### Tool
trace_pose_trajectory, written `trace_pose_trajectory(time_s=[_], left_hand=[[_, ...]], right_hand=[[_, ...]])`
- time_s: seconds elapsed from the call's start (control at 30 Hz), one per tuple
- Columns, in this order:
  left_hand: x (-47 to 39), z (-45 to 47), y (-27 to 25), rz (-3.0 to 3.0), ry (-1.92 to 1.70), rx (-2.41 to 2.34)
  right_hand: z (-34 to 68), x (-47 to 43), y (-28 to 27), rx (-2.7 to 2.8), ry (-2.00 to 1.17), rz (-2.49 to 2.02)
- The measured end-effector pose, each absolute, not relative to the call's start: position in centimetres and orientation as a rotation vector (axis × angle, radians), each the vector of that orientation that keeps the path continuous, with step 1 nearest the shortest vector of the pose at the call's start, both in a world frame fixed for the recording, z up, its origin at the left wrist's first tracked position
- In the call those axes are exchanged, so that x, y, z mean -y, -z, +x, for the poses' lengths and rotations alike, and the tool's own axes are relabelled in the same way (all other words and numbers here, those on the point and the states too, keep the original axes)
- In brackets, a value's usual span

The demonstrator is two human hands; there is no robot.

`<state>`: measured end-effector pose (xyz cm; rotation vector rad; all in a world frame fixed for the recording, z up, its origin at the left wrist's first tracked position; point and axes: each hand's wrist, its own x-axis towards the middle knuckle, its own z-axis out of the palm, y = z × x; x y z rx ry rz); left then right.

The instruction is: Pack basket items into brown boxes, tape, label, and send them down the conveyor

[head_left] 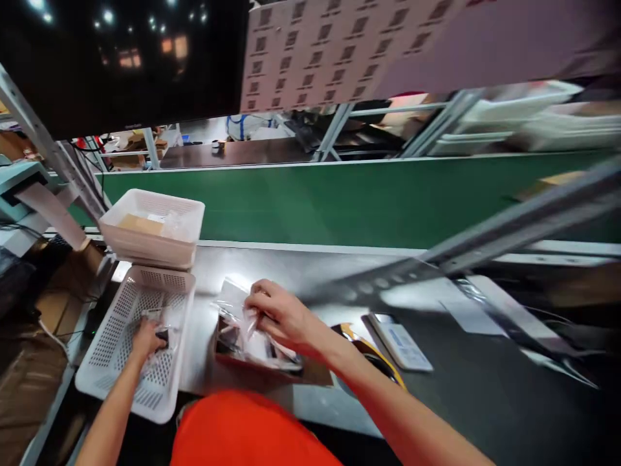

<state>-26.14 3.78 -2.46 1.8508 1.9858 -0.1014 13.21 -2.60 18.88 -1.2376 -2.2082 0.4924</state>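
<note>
Pinched narrowly between thumb and fingers, a clear plastic bag (pixel 249 323) is held in my right hand (pixel 282 314) over the open box (pixel 247 366), which sits near the front edge of the metal table (pixel 200 349); its lower end meets the heaped packets (pixel 231 339), and I cannot tell whether it is free of them; my left hand (pixel 145 339) reaches into the perforated basket (pixel 83 380) at the table's left end, fingers at a small dark item (pixel 163 336) amid clear film; whether they close on it I cannot tell.

Slick film could slip from my right pinch, should only a loose fold be caught; neighbouring packets could cling and spill over the box's rim, should the bag be pulled sharply; the basket could tip, should my left forearm bear on its near rim.

Right forearm slants in from the front right, wrist bent, fingers curled; left forearm crosses the basket's near-left rim, hand low inside.
</note>
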Motion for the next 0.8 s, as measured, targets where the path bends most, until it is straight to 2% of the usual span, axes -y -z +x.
trace_pose_trajectory(time_s=[0.07, 0.17, 0.23, 0.3, 0.43, 0.5, 0.57, 0.63, 0.67, 0.73, 0.8], left_hand=[[-3.3, -25.8, 1.9, 1.837, 0.124, -2.003], [-2.9, -26.5, 0.5, 1.838, 0.137, -2.049], [-3.2, -27.8, -1.2, 1.812, 0.084, -2.116], [-3.8, -28.8, -3.7, 1.761, -0.033, -2.197], [-4.0, -26.8, -10.6, 1.765, -0.681, -2.19], [-2.8, -22.4, -13.6, 1.96, -1.062, -1.874], [-1.1, -16.2, -14.9, 2.141, -1.233, -1.483], [0.7, -9.5, -14.4, 2.294, -1.109, -1.194], [1.4, -6.4, -13.6, 2.37, -0.963, -1.144], [2.4, -1.2, -11.5, 2.53, -0.404, -1.109], [2.7, 2.0, -9.9, 2.534, -0.226, -1.125]], right_hand=[[15.6, 5.0, -17.4, 2.16, -0.516, -1.363], [17.1, 7.1, -13.8, 2.166, -0.732, -1.571], [17.4, 7.8, -11.8, 2.179, -0.857, -1.692], [17.8, 8.4, -10.9, 2.132, -0.84, -1.725], [18.9, 9.3, -11.1, 1.983, -0.732, -1.628], [19.3, 9.4, -11.3, 1.973, -0.761, -1.656], [19.5, 9.4, -11.5, 1.924, -0.774, -1.692], [19.9, 9.3, -12.0, 1.793, -0.723, -1.698], [20.1, 9.2, -12.3, 1.716, -0.677, -1.693], [20.7, 9.2, -13.1, 1.621, -0.616, -1.67], [21.1, 9.4, -13.8, 1.634, -0.603, -1.642]])
